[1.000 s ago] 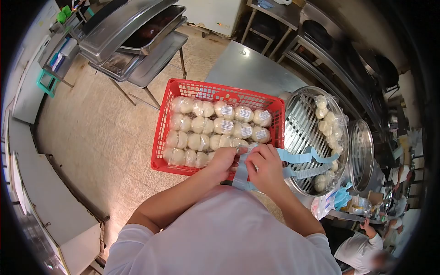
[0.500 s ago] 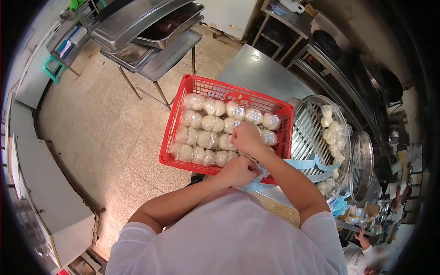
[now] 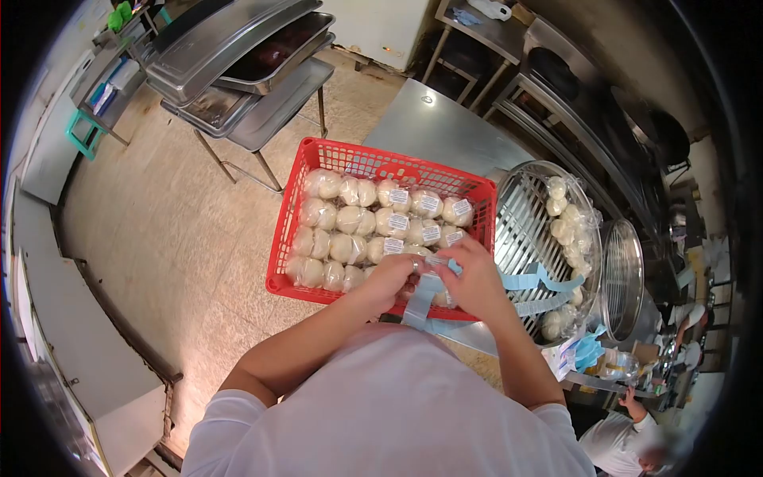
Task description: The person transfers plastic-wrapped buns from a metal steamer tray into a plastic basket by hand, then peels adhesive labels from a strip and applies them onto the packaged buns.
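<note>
A red plastic basket [image 3: 284, 215] holds rows of white round buns [image 3: 354, 220] in clear wrap, some with white printed labels [image 3: 399, 196]. Over its near right corner, my left hand [image 3: 387, 280] and my right hand [image 3: 475, 278] are close together. Both pinch a light blue label strip [image 3: 421, 298], which hangs down between them. More of this strip trails right over a round slatted steel tray [image 3: 518, 215]. A label now shows on a bun in the third row, just left of my hands.
Wrapped buns [image 3: 566, 222] lie along the tray's right side, beside another round steel rack [image 3: 622, 278]. Steel pans [image 3: 274, 60] stand on a stand at upper left. A co-worker [image 3: 624, 441] is at lower right, near a cluttered counter [image 3: 616, 364].
My right hand, earlier reaching over the buns, has come back to the strip beside my left hand. A third-row bun, unlabelled a second ago, now bears a label.
</note>
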Demonstrator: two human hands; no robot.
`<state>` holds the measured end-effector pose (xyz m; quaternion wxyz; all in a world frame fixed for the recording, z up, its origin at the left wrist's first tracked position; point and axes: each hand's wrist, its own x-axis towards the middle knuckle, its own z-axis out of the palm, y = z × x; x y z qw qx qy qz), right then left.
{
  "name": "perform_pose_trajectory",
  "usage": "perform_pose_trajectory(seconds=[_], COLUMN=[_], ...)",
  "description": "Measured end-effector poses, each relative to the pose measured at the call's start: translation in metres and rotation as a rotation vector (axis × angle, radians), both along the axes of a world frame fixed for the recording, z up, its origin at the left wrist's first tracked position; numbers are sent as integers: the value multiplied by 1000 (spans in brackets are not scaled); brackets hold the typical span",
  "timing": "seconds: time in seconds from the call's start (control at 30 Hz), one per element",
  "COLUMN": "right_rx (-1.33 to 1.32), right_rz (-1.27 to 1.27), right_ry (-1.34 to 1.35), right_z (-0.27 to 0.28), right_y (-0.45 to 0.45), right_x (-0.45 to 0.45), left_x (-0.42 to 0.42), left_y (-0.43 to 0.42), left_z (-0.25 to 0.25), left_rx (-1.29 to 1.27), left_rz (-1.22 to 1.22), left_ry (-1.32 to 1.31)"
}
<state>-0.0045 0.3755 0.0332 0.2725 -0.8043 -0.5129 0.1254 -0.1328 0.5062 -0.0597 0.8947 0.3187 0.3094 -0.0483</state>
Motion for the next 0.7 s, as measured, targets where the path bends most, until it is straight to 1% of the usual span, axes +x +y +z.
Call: perform_pose_trajectory(seconds=[0.03, 0.13, 0.23, 0.4, 0.5, 0.57, 0.63, 0.7], right_rx=[16, 58, 86, 123, 141, 161, 181, 196], right_rz=[-5, -13, -19, -41, -3, 44, 77, 100], right_ry=[-9, -41, -78, -186, -289, -320, -302, -234], right_z=[-2, -4, -3, 1, -12, -11, -1, 26], right_y=[-6, -13, -15, -14, -18, -19, -17, -15], right_x=[-4, -13, -19, -27, -27, -28, -33, -43], left_x=[2, 4, 9, 13, 11, 11, 11, 9], left_y=[1, 4, 0, -9, -12, -13, -15, -16], left_z=[1, 9, 7, -6, -6, -4, -2, -1], left_rx=[-95, -229, -224, -138, -91, -76, -75, -61], left_rz=[26, -19, -68, -24, -3, 6, 5, 62], left_ry=[-15, -13, 66, 68, 75, 91, 112, 125])
